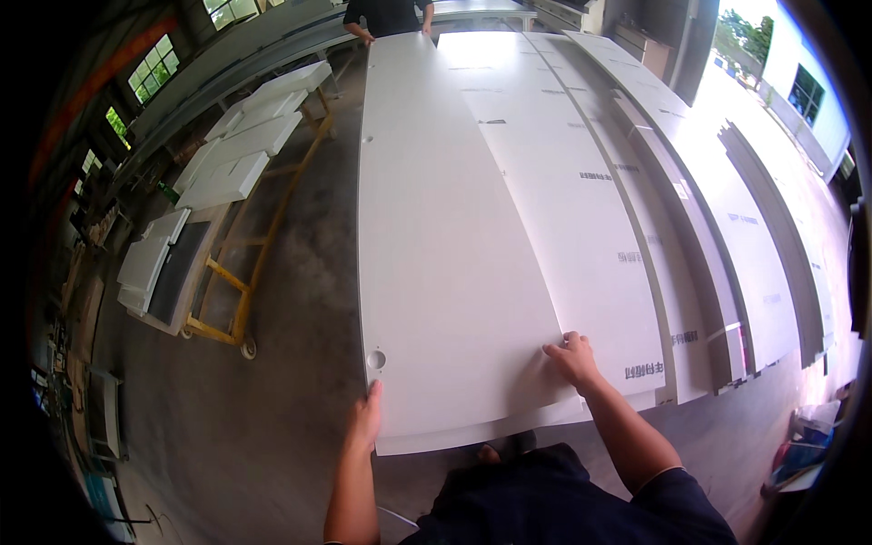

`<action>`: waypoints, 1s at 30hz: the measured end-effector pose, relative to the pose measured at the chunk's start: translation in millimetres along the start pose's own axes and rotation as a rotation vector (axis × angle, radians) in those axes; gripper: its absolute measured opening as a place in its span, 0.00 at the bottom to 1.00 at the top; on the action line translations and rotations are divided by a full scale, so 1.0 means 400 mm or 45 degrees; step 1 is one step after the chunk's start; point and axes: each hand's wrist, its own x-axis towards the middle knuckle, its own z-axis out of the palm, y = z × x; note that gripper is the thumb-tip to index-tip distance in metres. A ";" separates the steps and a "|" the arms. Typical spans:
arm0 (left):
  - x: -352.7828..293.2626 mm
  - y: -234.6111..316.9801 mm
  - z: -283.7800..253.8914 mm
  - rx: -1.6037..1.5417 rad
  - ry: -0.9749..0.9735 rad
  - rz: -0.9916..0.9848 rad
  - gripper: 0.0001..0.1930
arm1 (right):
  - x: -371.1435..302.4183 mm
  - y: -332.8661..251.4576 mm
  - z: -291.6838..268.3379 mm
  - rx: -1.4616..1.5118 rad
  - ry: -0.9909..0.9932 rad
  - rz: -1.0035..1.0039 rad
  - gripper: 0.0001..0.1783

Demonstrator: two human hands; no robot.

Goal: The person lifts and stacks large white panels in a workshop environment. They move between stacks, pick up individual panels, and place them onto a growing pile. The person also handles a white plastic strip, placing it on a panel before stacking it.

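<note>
A long white panel (436, 227) stretches away from me, lying partly over other white sheets. Near its close left corner is a round hole (376, 360). Just below that hole, my left hand (365, 418) grips the left edge, thumb on top and the other fingers hidden underneath. My right hand (572, 361) is closed on the right edge, close to the near end. At the far end, another person (389, 16) in dark clothing has both hands at the panel's end. Under its right side lies a printed white sheet (581, 227).
Further stacked panels (727, 227) stand to the right. On the left, a yellow wheeled cart (238, 300) carries several white panels (222, 182). The grey concrete floor (300, 272) runs between cart and long panel. Daylight enters through a wide opening at the upper right.
</note>
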 end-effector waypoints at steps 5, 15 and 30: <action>-0.035 -0.002 0.002 -0.074 0.027 -0.142 0.40 | -0.011 0.000 -0.020 0.051 -0.140 0.054 0.40; -0.078 -0.093 -0.011 -0.270 -0.137 -0.183 0.40 | -0.168 0.109 -0.052 0.114 -0.164 0.096 0.39; -0.166 -0.176 -0.019 -0.382 0.013 -0.065 0.39 | -0.337 0.227 -0.049 0.642 -0.380 0.284 0.32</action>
